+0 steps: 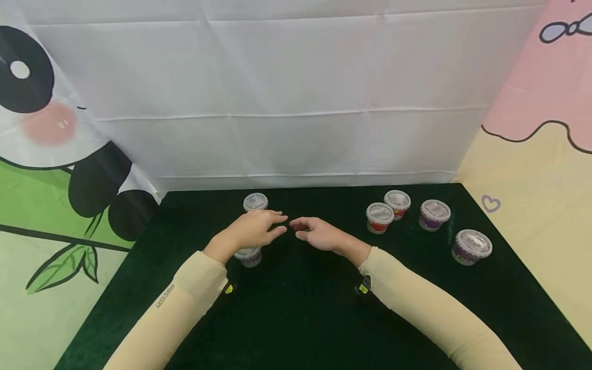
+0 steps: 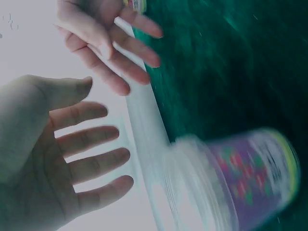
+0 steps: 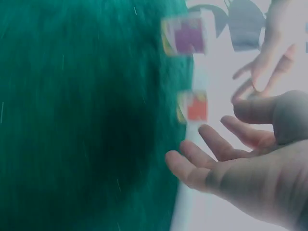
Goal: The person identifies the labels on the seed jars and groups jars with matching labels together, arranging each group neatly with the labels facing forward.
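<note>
My left hand [image 1: 253,228] and right hand [image 1: 321,234] hover over the table in the middle of the head view, fingertips close to each other. Both hold nothing; fingers are spread and loosely straight in the wrist views. Below the left wrist sits a lidded plastic tub [image 1: 248,257] with a purple label, partly hidden by that hand. The left wrist view shows a purple tub [image 2: 255,175] large and blurred. Behind the left hand stands another lidded tub [image 1: 255,201], its lower part covered. A red tub [image 3: 195,107] and a purple tub [image 3: 189,36] appear beyond the right hand.
On the right side of the dark green table [image 1: 296,318] stand two red-labelled tubs [image 1: 380,218], close together. Farther right are a purple tub [image 1: 435,215] and a second purple tub [image 1: 470,247] nearer the edge. A white cloth wall [image 1: 296,103] rises behind.
</note>
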Available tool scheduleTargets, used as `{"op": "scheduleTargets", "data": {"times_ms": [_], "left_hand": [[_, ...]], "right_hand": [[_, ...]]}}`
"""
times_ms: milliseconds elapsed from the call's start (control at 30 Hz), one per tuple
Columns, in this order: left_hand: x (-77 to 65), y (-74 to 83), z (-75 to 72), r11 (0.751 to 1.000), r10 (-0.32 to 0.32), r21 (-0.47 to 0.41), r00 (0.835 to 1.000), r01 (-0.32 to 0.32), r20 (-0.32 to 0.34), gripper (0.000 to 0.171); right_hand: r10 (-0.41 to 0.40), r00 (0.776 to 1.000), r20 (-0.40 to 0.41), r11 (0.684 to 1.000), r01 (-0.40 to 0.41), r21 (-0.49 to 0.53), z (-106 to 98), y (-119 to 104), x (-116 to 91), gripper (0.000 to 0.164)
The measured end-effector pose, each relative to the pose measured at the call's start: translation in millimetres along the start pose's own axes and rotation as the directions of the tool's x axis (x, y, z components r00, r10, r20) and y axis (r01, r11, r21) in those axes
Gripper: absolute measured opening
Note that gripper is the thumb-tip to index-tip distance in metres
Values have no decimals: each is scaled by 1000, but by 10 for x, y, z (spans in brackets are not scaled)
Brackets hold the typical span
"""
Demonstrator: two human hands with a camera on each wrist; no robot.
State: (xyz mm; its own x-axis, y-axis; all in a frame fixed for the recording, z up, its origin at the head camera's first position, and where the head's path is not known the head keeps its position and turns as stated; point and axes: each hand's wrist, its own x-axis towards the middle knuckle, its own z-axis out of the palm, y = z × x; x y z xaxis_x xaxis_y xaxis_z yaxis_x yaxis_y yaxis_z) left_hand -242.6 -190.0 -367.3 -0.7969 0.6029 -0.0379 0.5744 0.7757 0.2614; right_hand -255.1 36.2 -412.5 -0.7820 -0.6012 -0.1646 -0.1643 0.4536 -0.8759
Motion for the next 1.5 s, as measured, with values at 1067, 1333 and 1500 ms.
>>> {"op": "scheduleTargets", "data": {"times_ms": [1067,1333,1500], "left_hand": [[1381,1062,856,896,-4,-431,967,-109,-255,70],[1604,1198,1030,870,-114,-494,975,6,-189,69],[1698,1262,1089,828,-185,-556,972,74,-146,68]], "right_hand": [[-193,867,-460,921,-2,-390,-1084,1001,-1125,69],[-119,837,-534,976,1,-216,-1088,1126,-1197,53],[89,897,-434,991,-35,130,-1165,1122,-1193,59]]}}
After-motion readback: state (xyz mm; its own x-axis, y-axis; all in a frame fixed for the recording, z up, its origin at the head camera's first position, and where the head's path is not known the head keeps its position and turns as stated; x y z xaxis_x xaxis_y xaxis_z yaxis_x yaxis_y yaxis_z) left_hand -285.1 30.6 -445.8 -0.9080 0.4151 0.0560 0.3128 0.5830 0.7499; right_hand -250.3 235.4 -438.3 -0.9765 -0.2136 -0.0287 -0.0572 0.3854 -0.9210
